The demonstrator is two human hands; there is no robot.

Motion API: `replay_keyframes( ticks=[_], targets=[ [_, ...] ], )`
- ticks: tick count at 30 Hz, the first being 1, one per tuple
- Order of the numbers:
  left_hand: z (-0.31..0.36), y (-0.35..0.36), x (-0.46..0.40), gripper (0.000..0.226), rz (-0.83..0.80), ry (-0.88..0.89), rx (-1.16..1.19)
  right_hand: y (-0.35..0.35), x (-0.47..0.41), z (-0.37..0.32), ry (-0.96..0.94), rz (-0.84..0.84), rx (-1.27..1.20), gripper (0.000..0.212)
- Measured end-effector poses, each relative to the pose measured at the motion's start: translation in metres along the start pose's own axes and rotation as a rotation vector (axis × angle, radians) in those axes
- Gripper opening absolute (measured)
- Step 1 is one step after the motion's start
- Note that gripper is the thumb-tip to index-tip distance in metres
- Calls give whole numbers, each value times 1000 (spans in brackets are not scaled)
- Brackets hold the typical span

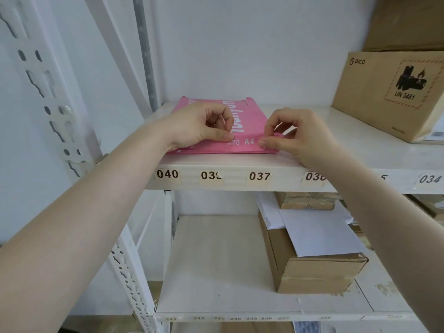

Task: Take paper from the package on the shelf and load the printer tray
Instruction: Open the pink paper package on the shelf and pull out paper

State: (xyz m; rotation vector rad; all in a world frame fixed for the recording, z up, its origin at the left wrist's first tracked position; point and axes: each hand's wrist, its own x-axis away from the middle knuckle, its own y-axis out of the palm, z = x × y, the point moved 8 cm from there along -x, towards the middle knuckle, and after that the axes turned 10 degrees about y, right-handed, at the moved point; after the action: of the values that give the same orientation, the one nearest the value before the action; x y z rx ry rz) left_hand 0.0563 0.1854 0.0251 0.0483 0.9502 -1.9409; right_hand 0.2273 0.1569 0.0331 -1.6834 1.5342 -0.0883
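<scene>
A flat pink A4 paper package point(249, 116) lies on the white upper shelf point(240, 162), close to its front edge. My left hand point(201, 127) rests on the package's left front part, thumb and forefinger pinching the wrapper near the "A4" print. My right hand point(300, 135) pinches the wrapper's front right corner flap, which is lifted and creased. The far end of the wrapper looks torn open. The paper inside is hidden. No printer or tray is in view.
A brown PICO cardboard box point(389, 94) stands at the right on the same shelf. On the lower shelf point(216, 260) sits a cardboard box point(317, 272) with loose white sheets point(317, 231) on top. A white slotted rack post point(48, 97) rises at the left.
</scene>
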Motion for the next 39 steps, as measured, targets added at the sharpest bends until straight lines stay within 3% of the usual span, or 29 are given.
replay_keyframes(
  ticks=[8,19,23,28,31,34,39],
  targets=[
    [-3,1,0,22,-22,-39,14,0,3,1,-11,-129,86,27],
    [6,1,3,20,-8,20,-5,-7,3,-1,18,2,-48,5],
    [13,0,9,19,-19,34,-38,-9,6,-5,23,9,-82,9],
    [21,-2,13,29,30,98,-256,-11,8,-7,10,18,-110,13],
    [20,-7,15,24,106,92,-222,-11,9,-11,-19,27,-55,8],
    [19,-8,15,23,106,67,-188,3,6,-23,-48,-16,31,23],
    [17,-14,18,30,99,-1,-139,27,-8,-28,9,-26,-11,15]
  ],
)
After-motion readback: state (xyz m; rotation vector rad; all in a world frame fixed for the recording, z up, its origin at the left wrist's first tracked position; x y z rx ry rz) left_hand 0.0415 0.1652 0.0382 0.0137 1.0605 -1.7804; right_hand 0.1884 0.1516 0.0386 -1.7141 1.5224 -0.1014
